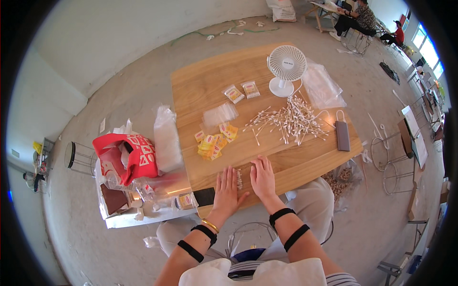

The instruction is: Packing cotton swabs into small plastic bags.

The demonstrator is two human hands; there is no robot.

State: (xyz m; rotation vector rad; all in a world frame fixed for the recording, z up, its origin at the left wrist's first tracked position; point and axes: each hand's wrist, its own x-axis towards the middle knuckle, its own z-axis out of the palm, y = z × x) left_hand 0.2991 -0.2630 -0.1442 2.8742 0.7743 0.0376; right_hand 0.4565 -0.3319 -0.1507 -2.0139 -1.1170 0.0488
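Note:
My left hand [227,191] lies flat near the front edge of the wooden table [200,88], fingers stretched out. Against its inner side is a short row of cotton swabs [239,179], partly hidden. My right hand [263,179] rests on the wood across from it, fingers lightly bent and apart, with nothing visible in them. Beyond my hands is a loose heap of cotton swabs [298,121]. To its left are yellow printed cards [210,147] and small clear bags [220,114]. Two filled swab packets [234,94] sit farther back.
A white fan [286,63] stands at the back, with plastic bags [322,86] beside it. A grey power bank [342,136] lies at right. Left of the table are a red bag [143,157], a clear plastic bag [167,138] and another swab packet [186,200]. People sit far off.

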